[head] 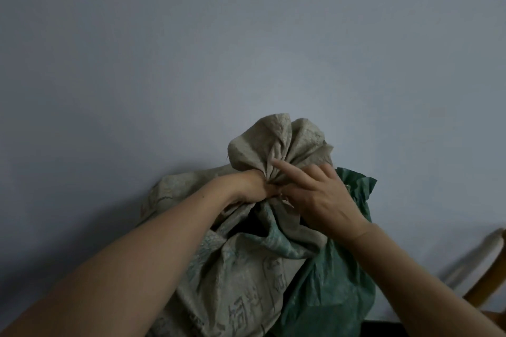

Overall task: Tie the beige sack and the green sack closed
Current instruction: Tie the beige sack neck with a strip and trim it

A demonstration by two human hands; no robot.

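Gripping the bunched neck of a beige woven sack (pixel 246 276) with the left hand (pixel 254 186), fingers curled round the gathers from the left side. Meeting it there with the right hand (pixel 323 194), just beside the left and touching the same bunch of fabric: index finger laid straight across the pleats, pointing up and left, other fingers curled over the far side of the neck, thumb tucked under near the left hand's knuckles. Cannot tell whether a cord is pinched between them; only a small pale scrap visible where the two hands meet.

Above both hands, the loose mouth of the sack fanned out in a crumpled ruffle. Below the hands and between the forearms, the full body of the sack standing upright, printed with faded green characters.

Under the right wrist and forearm, pressed against the beige one, a dark green plastic sack (pixel 328 290), its top edge sticking up loose and ungathered just beyond the right hand.

Behind everything, a plain pale blue-grey wall (pixel 164 63). Well out to the right of the right forearm, part of a curved brown wooden frame (pixel 487 282), with a blurred pale roll (pixel 476 252) beside it.
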